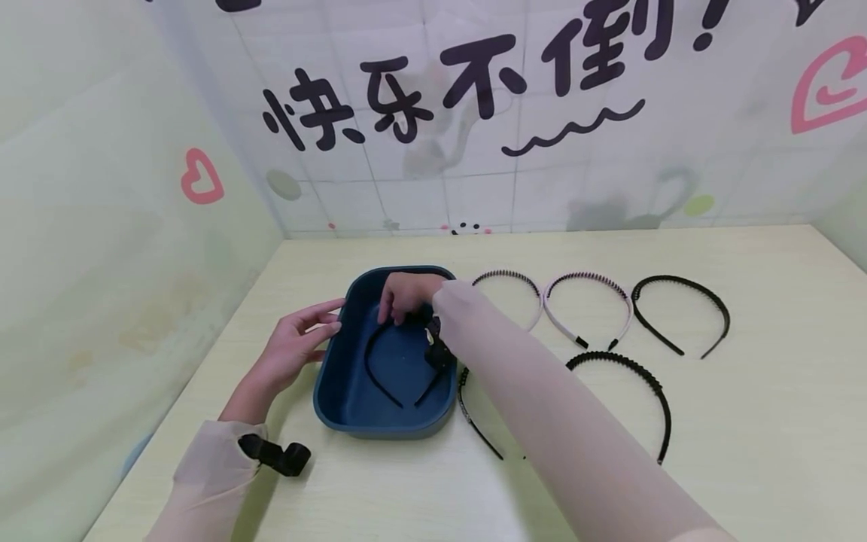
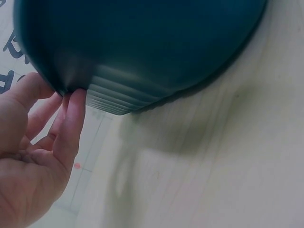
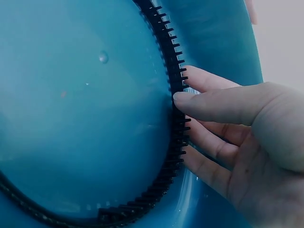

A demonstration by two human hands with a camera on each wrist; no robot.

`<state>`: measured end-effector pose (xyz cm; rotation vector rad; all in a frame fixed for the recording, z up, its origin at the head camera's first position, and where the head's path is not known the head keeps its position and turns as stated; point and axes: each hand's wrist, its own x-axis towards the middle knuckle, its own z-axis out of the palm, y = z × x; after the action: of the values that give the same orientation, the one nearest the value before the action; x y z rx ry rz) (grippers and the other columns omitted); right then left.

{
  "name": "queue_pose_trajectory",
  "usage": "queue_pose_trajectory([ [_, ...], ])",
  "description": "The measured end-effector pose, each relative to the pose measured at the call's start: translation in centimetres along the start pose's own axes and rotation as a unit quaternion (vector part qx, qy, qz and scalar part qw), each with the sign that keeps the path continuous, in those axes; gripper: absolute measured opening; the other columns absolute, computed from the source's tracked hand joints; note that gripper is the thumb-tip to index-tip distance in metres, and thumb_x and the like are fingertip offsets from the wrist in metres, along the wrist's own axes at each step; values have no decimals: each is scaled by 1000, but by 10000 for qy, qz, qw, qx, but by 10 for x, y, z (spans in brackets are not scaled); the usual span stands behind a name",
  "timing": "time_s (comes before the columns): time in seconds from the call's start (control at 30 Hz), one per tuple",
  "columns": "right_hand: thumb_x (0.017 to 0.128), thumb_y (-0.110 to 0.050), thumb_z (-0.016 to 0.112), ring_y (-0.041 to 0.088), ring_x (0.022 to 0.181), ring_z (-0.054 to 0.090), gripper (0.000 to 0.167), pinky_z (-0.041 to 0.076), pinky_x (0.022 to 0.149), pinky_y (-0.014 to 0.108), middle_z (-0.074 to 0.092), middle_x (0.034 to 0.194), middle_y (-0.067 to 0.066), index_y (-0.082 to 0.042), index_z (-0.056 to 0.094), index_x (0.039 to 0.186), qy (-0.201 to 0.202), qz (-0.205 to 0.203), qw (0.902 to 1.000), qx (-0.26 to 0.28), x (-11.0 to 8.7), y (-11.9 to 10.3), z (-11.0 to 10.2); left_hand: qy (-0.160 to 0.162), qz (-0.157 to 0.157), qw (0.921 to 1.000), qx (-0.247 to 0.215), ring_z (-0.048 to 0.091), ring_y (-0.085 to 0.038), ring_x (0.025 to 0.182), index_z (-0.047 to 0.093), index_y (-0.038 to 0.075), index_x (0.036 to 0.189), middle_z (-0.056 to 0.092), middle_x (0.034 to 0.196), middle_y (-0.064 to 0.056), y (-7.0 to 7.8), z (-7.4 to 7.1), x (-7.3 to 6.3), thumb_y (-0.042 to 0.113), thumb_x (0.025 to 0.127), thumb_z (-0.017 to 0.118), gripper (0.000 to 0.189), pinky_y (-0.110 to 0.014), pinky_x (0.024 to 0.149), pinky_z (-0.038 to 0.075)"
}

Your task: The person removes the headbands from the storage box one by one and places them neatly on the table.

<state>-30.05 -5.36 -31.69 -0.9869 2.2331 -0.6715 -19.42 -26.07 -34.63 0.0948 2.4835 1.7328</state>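
Observation:
A blue plastic bin point(image 1: 386, 432) stands on the pale table, with a thin black headband point(image 1: 368, 361) lying inside it, its ends toward the near side. Reaching over the right rim, my right hand point(image 1: 406, 292) pinches the top of the band's curve. In the right wrist view, the thumb is on one side of the toothed headband point(image 3: 164, 183) and several fingers are on the other. My left hand point(image 1: 294, 346) touches the bin's left rim from outside. The left wrist view has its fairly straight fingers point(image 2: 71, 118) right at the rim.
Right of the bin lie a white headband point(image 1: 539, 301), a pink-and-white headband point(image 1: 550, 312) and a black headband point(image 1: 723, 305). Nearer are a thick black headband point(image 1: 667, 406) and a thin dark headband point(image 1: 481, 429), both partly hidden by the right sleeve point(image 1: 542, 399). A printed wall covering point(image 1: 406, 203) rises behind.

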Motion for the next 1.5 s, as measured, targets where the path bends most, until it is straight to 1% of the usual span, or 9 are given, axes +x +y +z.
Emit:
queue_pose_trajectory([
  [0.1, 82, 10, 60, 10, 79, 53, 26, 42, 65, 17, 64, 105, 10, -1, 69, 104, 43, -69, 10000, -28, 0, 1, 1, -7, -6, 10000, -19, 53, -11, 93, 44, 9, 136, 47, 107, -10, 0, 0, 1, 24, 92, 57, 49, -31, 69, 52],
  [0.17, 82, 11, 60, 10, 79, 53, 26, 42, 64, 17, 64, 106, 10, -1, 69, 104, 70, -81, 9999, -36, 0, 1, 1, -8, -18, 10000, -24, 53, -11, 92, 44, 9, 136, 47, 106, -9, -1, 1, 1, 24, 92, 57, 49, -31, 68, 52],
  [0.37, 84, 8, 59, 10, 61, 45, 26, 38, 57, 20, 64, 106, 7, -4, 70, 104, 150, 9, 9999, -55, -2, 1, 1, -36, -12, 10000, -32, 53, -10, 92, 45, 9, 136, 48, 106, -9, -1, 3, 2, 24, 91, 58, 49, -31, 67, 52],
  [0.47, 84, 8, 58, 10, 56, 42, 26, 38, 55, 20, 63, 108, 6, -5, 70, 104, 200, 26, 9998, -93, -3, 2, -1, -75, 6, 10000, -37, 54, -10, 93, 45, 9, 136, 48, 108, -11, 0, 5, 3, 23, 91, 58, 49, -31, 66, 52],
  [0.67, 83, 10, 57, 12, 63, 48, 27, 41, 58, 21, 63, 111, 7, -2, 69, 104, 252, -136, 9995, -112, -7, -3, -4, -89, 38, 9999, -41, 54, -9, 91, 44, 9, 137, 48, 107, -10, -1, 5, 3, 22, 92, 58, 49, -30, 63, 52],
  [0.9, 81, 10, 58, 16, 84, 57, 26, 44, 68, 20, 66, 103, 8, -2, 71, 100, 564, -375, 9974, -256, -10, -10, -9, -80, 23, 10000, -28, 54, -9, 89, 44, 8, 136, 48, 107, -9, 0, 5, 3, 22, 92, 57, 48, -29, 62, 52],
  [0.97, 81, 9, 58, 16, 87, 58, 26, 45, 69, 21, 66, 102, 7, -3, 71, 100, 639, -390, 9969, -245, -11, -12, -11, -80, 23, 10000, -5, 54, -9, 89, 44, 8, 136, 48, 107, -10, 0, 4, 3, 22, 92, 57, 48, -29, 63, 52],
  [1.2, 80, 7, 60, 14, 88, 59, 26, 47, 73, 21, 67, 99, 6, -5, 71, 101, 805, -616, 9941, -380, -15, -16, -22, -87, -6, 10000, 11, 55, -9, 91, 45, 9, 136, 47, 108, -12, 1, 3, 2, 21, 92, 56, 47, -31, 68, 53],
  [1.5, 81, 6, 59, 14, 84, 58, 27, 46, 71, 22, 67, 99, 5, -7, 71, 101, 899, -698, 9921, -535, -32, -27, -33, -72, 16, 10000, 52, 57, -10, 90, 45, 8, 136, 47, 109, -14, 0, 2, 2, 22, 92, 57, 47, -33, 69, 53],
])
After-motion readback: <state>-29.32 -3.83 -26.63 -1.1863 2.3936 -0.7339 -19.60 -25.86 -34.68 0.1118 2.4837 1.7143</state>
